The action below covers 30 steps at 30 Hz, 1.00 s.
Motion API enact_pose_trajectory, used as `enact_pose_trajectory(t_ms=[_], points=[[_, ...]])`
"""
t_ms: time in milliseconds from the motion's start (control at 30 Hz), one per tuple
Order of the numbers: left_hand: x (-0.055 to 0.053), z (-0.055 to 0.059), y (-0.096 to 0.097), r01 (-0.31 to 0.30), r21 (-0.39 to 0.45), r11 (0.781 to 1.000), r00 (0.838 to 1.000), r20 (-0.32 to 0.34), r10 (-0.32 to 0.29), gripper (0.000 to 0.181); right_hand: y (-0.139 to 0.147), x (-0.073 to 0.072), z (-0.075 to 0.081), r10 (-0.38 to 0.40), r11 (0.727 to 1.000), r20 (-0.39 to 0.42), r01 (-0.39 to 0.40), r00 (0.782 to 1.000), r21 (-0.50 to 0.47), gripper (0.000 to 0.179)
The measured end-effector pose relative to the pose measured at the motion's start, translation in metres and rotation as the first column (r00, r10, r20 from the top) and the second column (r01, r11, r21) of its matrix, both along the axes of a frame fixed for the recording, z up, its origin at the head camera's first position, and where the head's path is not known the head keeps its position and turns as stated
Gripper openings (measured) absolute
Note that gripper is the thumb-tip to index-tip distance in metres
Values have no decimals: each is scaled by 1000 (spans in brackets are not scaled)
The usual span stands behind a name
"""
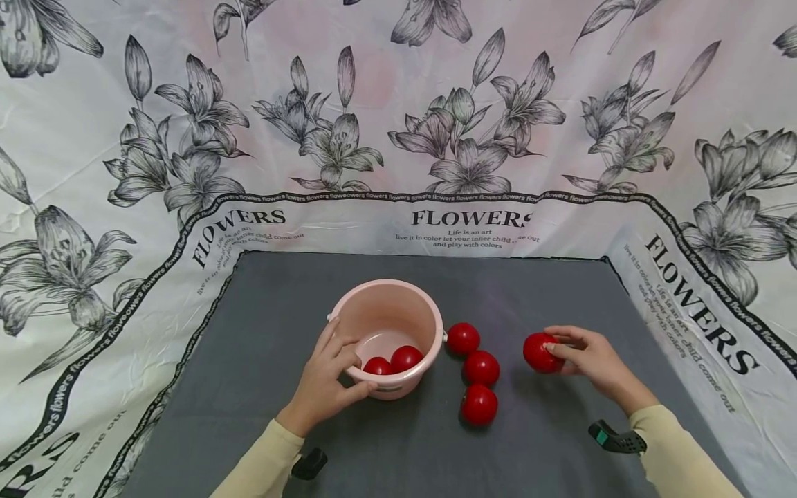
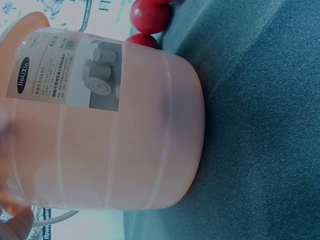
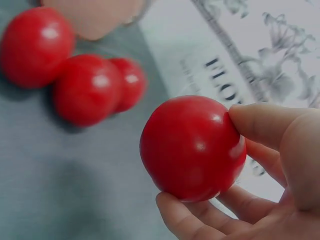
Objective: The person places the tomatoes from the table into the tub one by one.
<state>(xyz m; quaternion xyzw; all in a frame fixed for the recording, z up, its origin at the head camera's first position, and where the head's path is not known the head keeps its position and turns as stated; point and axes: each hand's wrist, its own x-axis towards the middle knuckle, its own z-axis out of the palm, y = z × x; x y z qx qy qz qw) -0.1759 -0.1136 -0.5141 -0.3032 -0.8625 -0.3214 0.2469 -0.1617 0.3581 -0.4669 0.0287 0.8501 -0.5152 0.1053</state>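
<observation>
A pink plastic bucket [image 1: 386,308] stands on the dark table with two red tomatoes [image 1: 406,359] inside it. My left hand [image 1: 326,373] grips its left rim, fingers over the edge and thumb along the near side. In the left wrist view the bucket's wall [image 2: 140,145] fills much of the frame, with a paper label [image 2: 65,70] on it. To the right, my right hand [image 1: 585,356] holds another red tomato [image 1: 540,353] above the table, pinched between thumb and fingertips. Between the bucket and that hand, three more tomatoes [image 1: 481,368] sit in a short row.
The dark grey tabletop [image 1: 249,360] is bordered at the back and sides by a white cloth [image 1: 349,228] printed with flowers and lettering. A dark wrist strap [image 1: 616,439] is at the right cuff. The nearest loose tomato sits close beside the bucket's right side.
</observation>
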Motion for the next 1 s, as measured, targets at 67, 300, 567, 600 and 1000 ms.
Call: enact_pose_trajectory(t_ms=[67,300,567,600,1000], points=[[0,0,0,-1,-1,1000,1000,5,1,48,0,-7,17,10,999,-32,-9,999,34,55],[0,2,-1,1,-1,1000,1000,3,-1,57,-17,-30,64,59,995,-105,-50,993,87,54],[-1,3,-1,-5,-4,1000,1000,-10,4,58,-70,-55,93,129,991,-142,-123,981,52,48],[-1,3,-1,-5,-4,1000,1000,-10,5,57,-78,-59,94,136,990,-144,-132,980,43,47],[0,2,-1,2,2,1000,1000,19,-2,42,-181,-86,94,314,948,-145,-317,938,4,41]])
